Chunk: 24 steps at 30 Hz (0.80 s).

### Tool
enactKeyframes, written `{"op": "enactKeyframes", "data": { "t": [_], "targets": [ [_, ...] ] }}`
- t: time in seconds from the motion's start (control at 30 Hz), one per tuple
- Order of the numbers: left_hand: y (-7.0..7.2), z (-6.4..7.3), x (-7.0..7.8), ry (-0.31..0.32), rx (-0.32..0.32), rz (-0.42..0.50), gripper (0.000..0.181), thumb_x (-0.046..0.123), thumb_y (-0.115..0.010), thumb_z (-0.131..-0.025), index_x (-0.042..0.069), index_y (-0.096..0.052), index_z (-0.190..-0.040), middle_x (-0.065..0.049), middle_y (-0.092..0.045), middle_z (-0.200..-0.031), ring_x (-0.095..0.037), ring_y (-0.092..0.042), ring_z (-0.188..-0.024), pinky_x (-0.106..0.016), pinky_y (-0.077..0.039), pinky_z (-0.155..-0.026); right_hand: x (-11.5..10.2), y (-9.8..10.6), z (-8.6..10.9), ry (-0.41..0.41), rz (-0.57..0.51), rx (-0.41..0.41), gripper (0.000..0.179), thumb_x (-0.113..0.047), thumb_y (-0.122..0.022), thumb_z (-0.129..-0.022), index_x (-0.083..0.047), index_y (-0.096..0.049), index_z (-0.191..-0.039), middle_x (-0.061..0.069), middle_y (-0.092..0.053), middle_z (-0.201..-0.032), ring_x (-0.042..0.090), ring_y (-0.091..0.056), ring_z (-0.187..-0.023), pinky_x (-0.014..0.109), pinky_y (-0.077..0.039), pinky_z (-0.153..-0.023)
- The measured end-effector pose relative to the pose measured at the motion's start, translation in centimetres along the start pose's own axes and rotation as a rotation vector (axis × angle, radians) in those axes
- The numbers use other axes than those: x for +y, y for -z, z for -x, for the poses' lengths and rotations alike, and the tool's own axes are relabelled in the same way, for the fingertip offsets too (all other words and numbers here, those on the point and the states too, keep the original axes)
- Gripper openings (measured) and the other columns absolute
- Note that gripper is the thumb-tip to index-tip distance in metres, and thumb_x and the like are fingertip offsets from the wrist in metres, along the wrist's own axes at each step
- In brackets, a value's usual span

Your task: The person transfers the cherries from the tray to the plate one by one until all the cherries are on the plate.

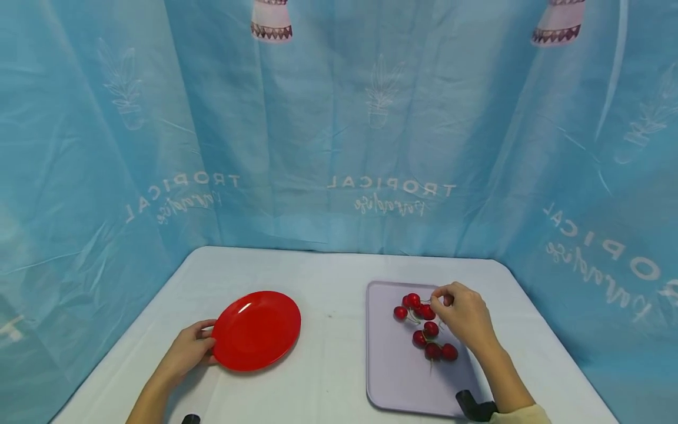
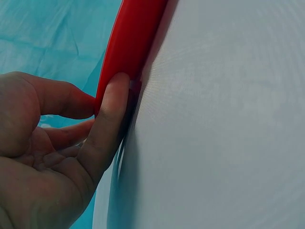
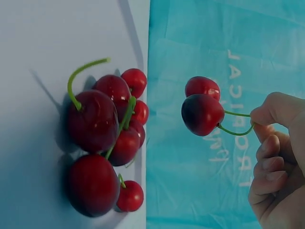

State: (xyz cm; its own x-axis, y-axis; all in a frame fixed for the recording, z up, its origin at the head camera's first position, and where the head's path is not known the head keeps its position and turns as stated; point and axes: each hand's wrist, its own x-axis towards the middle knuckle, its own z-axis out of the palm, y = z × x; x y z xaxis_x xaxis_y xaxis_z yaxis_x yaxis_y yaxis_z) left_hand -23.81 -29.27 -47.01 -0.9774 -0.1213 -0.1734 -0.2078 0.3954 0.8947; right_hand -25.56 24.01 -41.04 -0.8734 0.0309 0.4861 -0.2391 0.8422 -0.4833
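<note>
My left hand (image 1: 186,351) pinches the left edge of a shiny red plate (image 1: 258,331), whose rim (image 2: 131,43) is between thumb and fingers in the left wrist view. On the right, my right hand (image 1: 468,313) is over a pale lilac tray (image 1: 389,377). Its thumb and finger pinch the thin green stems of two red cherries (image 3: 202,114), which hang apart from the others in the right wrist view. Several more cherries (image 3: 93,185) lie in a loose cluster on the tray, some with stems sticking up.
A white-covered table (image 1: 328,353) lies under plate and tray, its surface showing between them. Blue printed curtains (image 1: 328,147) stand behind the table and along both sides. A black strap-like piece (image 1: 474,406) at my right wrist overlaps the tray's near right corner.
</note>
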Motion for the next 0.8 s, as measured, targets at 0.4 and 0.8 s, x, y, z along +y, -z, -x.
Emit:
{"op": "enactKeyframes", "data": {
  "t": [0.4,0.8],
  "targets": [
    [-0.2,0.0,0.0,0.012,0.007,0.006,0.056,-0.001,-0.054,-0.087,-0.011,-0.034,-0.138,-0.029,-0.054,-0.113,-0.023,-0.066,-0.071,-0.037,-0.058,-0.066,0.0,-1.3,-0.3,-0.026,-0.093,-0.039,0.014,-0.016,-0.075,-0.08,-0.008,-0.071,-0.091,0.001,-0.052,-0.07,0.018,-0.048,-0.065,0.024,-0.046,-0.049],
    [-0.2,-0.1,-0.3,-0.003,0.002,0.028,0.053,-0.002,-0.052,-0.088,-0.01,-0.035,-0.138,-0.027,-0.056,-0.113,-0.023,-0.065,-0.072,-0.036,-0.058,-0.066,-0.9,-2.3,-0.5,-0.114,-0.159,-0.107,0.015,-0.019,-0.073,-0.081,-0.01,-0.07,-0.093,0.004,-0.05,-0.072,0.02,-0.048,-0.068,0.024,-0.046,-0.05]
  ]
}}
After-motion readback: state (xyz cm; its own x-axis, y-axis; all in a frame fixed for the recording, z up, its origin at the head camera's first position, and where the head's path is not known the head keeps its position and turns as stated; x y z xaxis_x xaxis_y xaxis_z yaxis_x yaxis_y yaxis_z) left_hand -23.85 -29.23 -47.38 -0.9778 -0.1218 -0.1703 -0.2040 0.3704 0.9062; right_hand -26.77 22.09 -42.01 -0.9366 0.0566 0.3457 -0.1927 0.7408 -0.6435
